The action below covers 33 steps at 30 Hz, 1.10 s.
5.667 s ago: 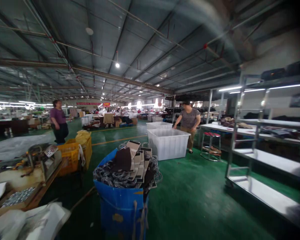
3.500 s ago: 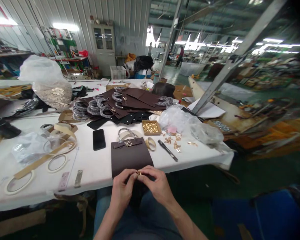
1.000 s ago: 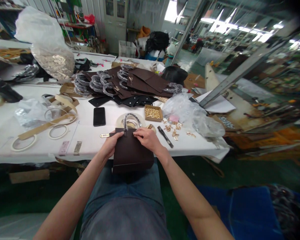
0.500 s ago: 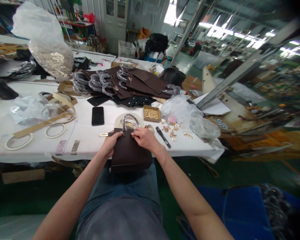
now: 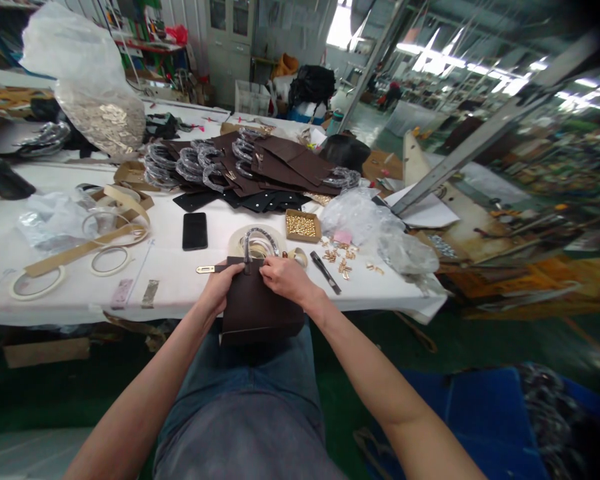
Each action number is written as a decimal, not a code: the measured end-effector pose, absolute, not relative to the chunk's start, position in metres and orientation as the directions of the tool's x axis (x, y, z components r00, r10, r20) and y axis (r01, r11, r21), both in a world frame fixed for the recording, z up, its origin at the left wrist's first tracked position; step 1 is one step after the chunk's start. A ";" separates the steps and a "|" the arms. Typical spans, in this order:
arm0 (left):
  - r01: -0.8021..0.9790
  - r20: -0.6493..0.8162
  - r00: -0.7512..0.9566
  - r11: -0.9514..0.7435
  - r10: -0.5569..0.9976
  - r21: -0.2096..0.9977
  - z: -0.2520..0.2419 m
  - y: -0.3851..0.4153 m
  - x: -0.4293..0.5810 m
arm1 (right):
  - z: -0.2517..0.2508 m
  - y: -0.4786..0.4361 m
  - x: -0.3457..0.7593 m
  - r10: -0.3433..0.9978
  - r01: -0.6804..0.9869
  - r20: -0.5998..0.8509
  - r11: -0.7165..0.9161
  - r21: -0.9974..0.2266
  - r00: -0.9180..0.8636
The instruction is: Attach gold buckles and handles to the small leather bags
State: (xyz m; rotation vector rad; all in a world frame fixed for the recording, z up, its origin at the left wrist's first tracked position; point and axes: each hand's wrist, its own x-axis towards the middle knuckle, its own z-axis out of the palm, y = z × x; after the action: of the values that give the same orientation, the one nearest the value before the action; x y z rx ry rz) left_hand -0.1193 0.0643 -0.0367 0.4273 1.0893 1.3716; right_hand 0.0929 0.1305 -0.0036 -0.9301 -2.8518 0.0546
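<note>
A dark brown handbag (image 5: 260, 307) rests over my lap against the table edge. Its curved handle (image 5: 261, 233), wrapped in clear film, stands up at the top edge. My left hand (image 5: 221, 280) grips the bag's upper left corner, thumb on top near the handle's base. A strap with a gold metal plate (image 5: 205, 269) sticks out to the left of that hand. My right hand (image 5: 283, 275) is closed at the upper right edge, fingertips pinched by the handle's other end; whatever lies between them is too small to make out. Behind the handle lies a tape roll (image 5: 237, 240).
Brown bag pieces with wrapped handles (image 5: 260, 160) are piled at the back. A box of gold studs (image 5: 303, 227), loose gold fittings (image 5: 345, 267) and a black cutter (image 5: 325, 272) lie to the right. A phone (image 5: 195, 231) and masking tape rolls (image 5: 111, 261) lie left.
My right hand has shifted slightly at the bag's top edge, its fingers bunched closer together. The left hand and the bag stay nearly in place.
</note>
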 end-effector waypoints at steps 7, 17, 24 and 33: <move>-0.602 -0.432 -0.171 0.253 0.885 0.757 -0.031 0.064 -0.118 | -0.006 0.138 0.098 0.551 0.536 0.151 0.834 -0.135 -0.820; -0.638 -0.509 -0.168 0.300 0.844 0.709 -0.040 0.061 -0.122 | -0.019 0.137 0.110 0.452 0.401 0.286 0.889 -0.218 -0.845; -0.647 -0.576 -0.140 0.366 0.806 0.669 -0.042 0.067 -0.127 | -0.037 0.128 0.119 0.615 0.475 0.396 0.784 -0.399 -0.682; -0.665 -0.589 -0.130 0.370 0.798 0.649 -0.051 0.071 -0.131 | -0.037 0.134 0.113 0.566 0.480 0.304 0.819 -0.313 -0.767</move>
State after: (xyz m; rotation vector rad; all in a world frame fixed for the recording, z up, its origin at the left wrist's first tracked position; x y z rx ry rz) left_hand -0.1314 0.0706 -0.0506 0.1493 1.1438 1.2628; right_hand 0.1133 0.1335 -0.0367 -0.7850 -2.6158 0.3050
